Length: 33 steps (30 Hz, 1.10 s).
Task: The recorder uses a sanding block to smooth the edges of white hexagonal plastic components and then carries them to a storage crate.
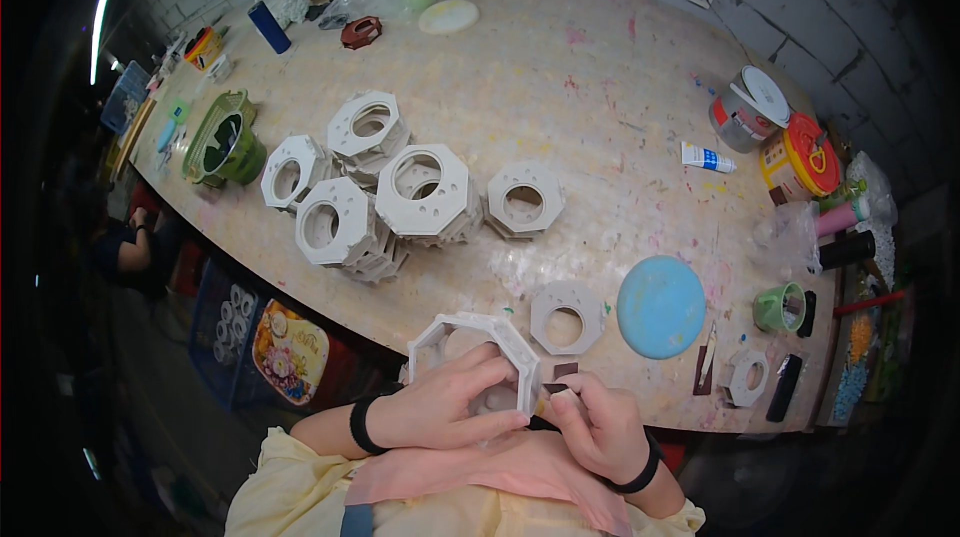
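Two bare hands meet at six o'clock, close to the body, over a pink cloth [500, 472] on the lap. The left hand [440, 409], a black band on its wrist, curls its fingers over the near rim of a white octagonal plaster frame with an open middle [478, 347], gripping it tilted at the table's edge. The right hand [598, 427] pinches a small brown piece [553, 399] against the frame's right corner, fingers closed on it.

Just beyond, at one o'clock from the hands, a flat white octagonal ring [567, 315] lies on the pale speckled tabletop [600, 117], with a round blue disc [661, 306] beside it at its three o'clock. Farther right sit a green cup [779, 307] and a smaller white ring [746, 378].

Toward eleven o'clock, mid-table, a cluster of stacked white octagonal frames [380, 192] stands together. At nine o'clock from that cluster rests a green glazed octagonal pot [224, 140].

Far off at two o'clock stand a grey tin with its lid ajar [748, 109], a red-lidded yellow tin [798, 159] and a white-and-blue tube [707, 158].
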Each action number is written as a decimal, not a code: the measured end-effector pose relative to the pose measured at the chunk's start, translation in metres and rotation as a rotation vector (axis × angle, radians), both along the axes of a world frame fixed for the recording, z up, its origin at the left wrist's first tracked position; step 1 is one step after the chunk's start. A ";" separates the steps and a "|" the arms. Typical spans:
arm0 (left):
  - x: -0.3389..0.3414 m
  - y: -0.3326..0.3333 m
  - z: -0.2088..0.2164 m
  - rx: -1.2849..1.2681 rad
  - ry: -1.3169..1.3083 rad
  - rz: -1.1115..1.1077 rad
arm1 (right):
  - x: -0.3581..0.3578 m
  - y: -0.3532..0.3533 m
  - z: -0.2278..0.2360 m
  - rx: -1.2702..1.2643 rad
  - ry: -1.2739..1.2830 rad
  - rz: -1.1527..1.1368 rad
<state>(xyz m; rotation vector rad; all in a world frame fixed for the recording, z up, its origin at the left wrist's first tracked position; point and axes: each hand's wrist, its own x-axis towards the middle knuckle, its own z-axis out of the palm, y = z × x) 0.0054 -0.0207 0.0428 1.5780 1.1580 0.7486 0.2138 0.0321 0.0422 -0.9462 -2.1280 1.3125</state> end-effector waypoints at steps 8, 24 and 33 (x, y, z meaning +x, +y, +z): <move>0.002 -0.004 0.002 0.092 0.216 0.066 | -0.007 -0.005 -0.005 -0.015 0.002 0.029; 0.002 -0.006 0.008 -0.014 0.360 0.011 | -0.010 -0.004 -0.005 0.039 -0.070 0.076; 0.003 -0.007 0.006 -0.009 0.381 0.016 | -0.012 -0.005 -0.001 0.097 -0.155 0.083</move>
